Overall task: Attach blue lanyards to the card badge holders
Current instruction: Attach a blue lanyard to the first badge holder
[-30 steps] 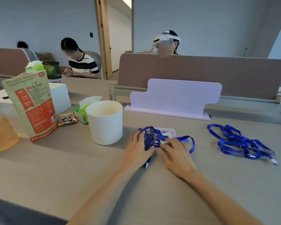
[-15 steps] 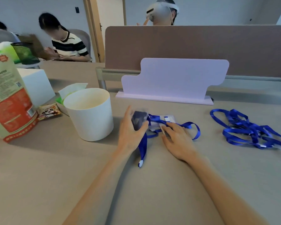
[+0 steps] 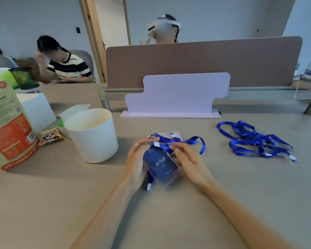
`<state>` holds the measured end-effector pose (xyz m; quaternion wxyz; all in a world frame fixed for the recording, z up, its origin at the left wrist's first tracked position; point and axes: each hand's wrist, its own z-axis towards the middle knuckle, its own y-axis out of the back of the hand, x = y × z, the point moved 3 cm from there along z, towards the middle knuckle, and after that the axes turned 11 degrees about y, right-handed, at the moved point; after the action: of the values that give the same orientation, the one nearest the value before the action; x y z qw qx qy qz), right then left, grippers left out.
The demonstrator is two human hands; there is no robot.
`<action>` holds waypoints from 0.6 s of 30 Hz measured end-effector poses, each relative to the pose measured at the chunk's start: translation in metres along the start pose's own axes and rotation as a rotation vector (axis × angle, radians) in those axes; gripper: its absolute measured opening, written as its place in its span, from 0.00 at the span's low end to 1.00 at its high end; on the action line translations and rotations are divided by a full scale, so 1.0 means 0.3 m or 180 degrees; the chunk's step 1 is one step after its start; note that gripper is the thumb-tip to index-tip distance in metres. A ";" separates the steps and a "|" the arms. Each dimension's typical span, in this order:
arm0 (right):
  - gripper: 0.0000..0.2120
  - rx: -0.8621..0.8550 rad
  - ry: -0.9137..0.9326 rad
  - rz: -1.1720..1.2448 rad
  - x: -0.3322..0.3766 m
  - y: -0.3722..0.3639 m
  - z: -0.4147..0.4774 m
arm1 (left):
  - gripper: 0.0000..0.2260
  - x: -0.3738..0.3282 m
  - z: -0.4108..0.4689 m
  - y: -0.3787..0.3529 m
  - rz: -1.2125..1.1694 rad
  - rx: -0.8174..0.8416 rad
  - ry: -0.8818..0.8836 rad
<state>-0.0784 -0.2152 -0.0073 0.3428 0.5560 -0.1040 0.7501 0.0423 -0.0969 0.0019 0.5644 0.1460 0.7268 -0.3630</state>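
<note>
Moved since half a second ago: the badge holder (image 3: 160, 164) has been drawn back toward the body and turned face-up, where earlier it was held higher at the fingertips of the left hand (image 3: 137, 159). The right hand (image 3: 188, 159), earlier laid flat on the clear holders (image 3: 175, 135) on the worktop (image 3: 241, 186), has been lifted off them and brought to the holder's right side.

- Left hand: fingers curled round the holder's left edge and top corner, clamped on it.
- Right hand: fingers stretched leftward to the lanyard (image 3: 190, 141) at the holder's top; whether anything is pinched cannot be told through the motion blur.
- Lanyard: draped over the holder's top, looped out to the right over the clear holders, one white-tipped end hanging below the left hand.
- Pile of lanyards (image 3: 255, 141): well apart to the right, unchanged.

Writing: white brush-style characters are seen on the holder's dark blue card, with a smaller line beneath; neither can be read. On the red and green pouch (image 3: 7, 126) at far left, printed text, a QR code and a barcode are seen, none legible. A panda is pictured on the snack packet (image 3: 49, 135) beside the white tub (image 3: 92, 135).
</note>
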 end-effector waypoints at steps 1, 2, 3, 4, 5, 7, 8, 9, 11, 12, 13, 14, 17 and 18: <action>0.11 0.0130 -0.0120 0.0251 -0.002 -0.002 -0.014 | 0.08 0.013 -0.001 -0.005 0.0052 0.0008 -0.0013; 0.11 0.0278 -0.0178 0.0263 -0.011 0.001 -0.025 | 0.07 0.024 0.000 -0.008 0.0174 0.0034 -0.0034; 0.13 0.0393 -0.0216 0.0245 -0.016 0.006 -0.032 | 0.07 0.034 0.003 -0.006 0.0379 0.0012 -0.0055; 0.15 0.0462 -0.0250 0.0191 -0.023 0.017 -0.033 | 0.06 0.041 0.009 -0.003 0.0606 0.0025 -0.0075; 0.16 0.0488 -0.0331 0.0191 -0.029 0.031 -0.029 | 0.05 0.038 0.009 -0.005 0.0795 0.0036 -0.0070; 0.16 0.0588 -0.0497 0.0095 -0.042 0.071 -0.012 | 0.06 0.021 0.020 -0.009 0.0953 0.0002 -0.0039; 0.16 0.0631 -0.0512 -0.0129 -0.047 0.097 -0.003 | 0.08 0.011 0.034 -0.009 0.1035 -0.0127 -0.0036; 0.16 0.0571 -0.0490 -0.0422 -0.054 0.128 0.005 | 0.09 0.000 0.053 -0.003 0.1258 -0.0363 -0.0106; 0.16 0.0286 -0.0328 -0.1261 -0.065 0.195 0.018 | 0.11 -0.027 0.109 0.016 0.2336 -0.0892 -0.0551; 0.15 0.0160 -0.0314 -0.1558 -0.064 0.220 0.015 | 0.12 -0.036 0.142 0.011 0.3011 -0.0933 -0.0881; 0.13 0.0062 -0.0346 -0.1674 -0.064 0.239 0.010 | 0.15 -0.036 0.177 -0.009 0.3652 -0.0735 -0.1160; 0.11 0.0016 -0.0402 -0.1723 -0.067 0.250 0.008 | 0.16 -0.027 0.212 -0.035 0.4170 -0.0320 -0.1322; 0.02 0.0063 -0.0363 -0.1873 -0.074 0.259 0.010 | 0.15 0.034 0.283 -0.109 0.5153 0.0866 -0.1180; 0.04 0.0116 -0.0314 -0.2007 -0.074 0.258 0.010 | 0.16 0.052 0.305 -0.115 0.5328 0.0991 -0.1031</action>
<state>-0.1216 -0.2834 -0.0088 0.5429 0.6026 0.0705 0.5807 0.0812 -0.1874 -0.0090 0.7162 0.6551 0.2330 0.0601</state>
